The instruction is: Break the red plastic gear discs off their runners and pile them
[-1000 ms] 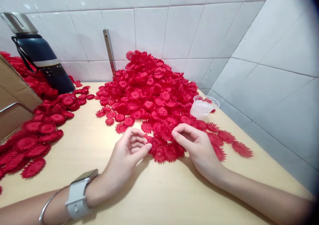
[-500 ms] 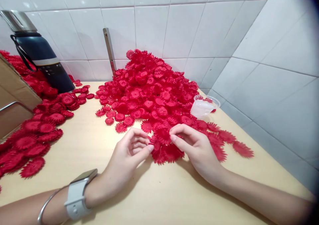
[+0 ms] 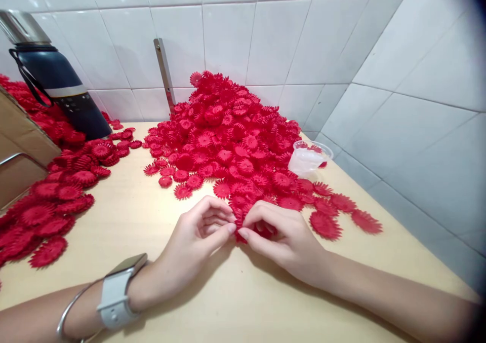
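White tiles (image 3: 228, 34) back the pale table (image 3: 212, 302), where red toothed discs (image 3: 228, 135) heap at the far middle and spill toward you. Your left hand (image 3: 190, 239) and right hand (image 3: 294, 244) nearly meet at the heap's near edge, thumbs and forefingers curled inward, red at the fingertips; whether either pinches a disc, I cannot tell. A clear cup (image 3: 304, 161) sits right of the heap.

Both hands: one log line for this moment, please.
left hand: at red discs; right hand: at red discs; fingertips: close together
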The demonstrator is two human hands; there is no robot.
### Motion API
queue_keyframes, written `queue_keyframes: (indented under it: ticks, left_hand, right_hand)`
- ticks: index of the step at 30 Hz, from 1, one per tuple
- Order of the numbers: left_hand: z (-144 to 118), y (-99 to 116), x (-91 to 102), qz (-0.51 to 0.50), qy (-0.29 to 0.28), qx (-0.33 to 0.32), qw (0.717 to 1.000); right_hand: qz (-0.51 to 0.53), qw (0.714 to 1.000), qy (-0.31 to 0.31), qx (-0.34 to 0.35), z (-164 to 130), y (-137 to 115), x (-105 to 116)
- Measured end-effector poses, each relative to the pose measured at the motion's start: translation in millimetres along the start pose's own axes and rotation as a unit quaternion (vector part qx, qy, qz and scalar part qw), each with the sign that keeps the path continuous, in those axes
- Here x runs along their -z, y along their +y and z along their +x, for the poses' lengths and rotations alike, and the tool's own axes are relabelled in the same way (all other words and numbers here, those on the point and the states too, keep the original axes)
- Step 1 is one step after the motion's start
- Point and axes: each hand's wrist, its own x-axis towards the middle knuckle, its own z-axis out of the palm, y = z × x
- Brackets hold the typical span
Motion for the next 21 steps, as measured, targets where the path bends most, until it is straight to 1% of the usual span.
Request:
queue_keyframes:
  ticks: [2,5,11,17,21]
  left_hand:
    - [-0.8,0.2,0.1,0.004,-0.003,-0.005,1.000]
    - [-0.9,1.0,-0.2,0.006,-0.006,-0.006,1.000]
    - [0.6,0.7,-0.6,0.003,-0.010,0.001,1.000]
    - [2.2,-3.5,1.2,-0.016,-0.011,-0.003,1.000]
    - [0.8,-2.6,1.1,-0.009,-0.007,-0.003,1.000]
  right_hand:
    - [0.017,0.999,-0.014,-0.040,1.3,-0.2,1.3]
    - [0.034,0.997,-0.026,-0.066,2.2,-0.9,3.2]
    - [0.072,0.991,-0.060,-0.098,3.5,-2.6,4.4]
    - [0.122,0.984,-0.064,-0.113,5.3,-1.8,5.6]
    - [0.168,0.976,-0.068,-0.120,5.7,-1.4,6.6]
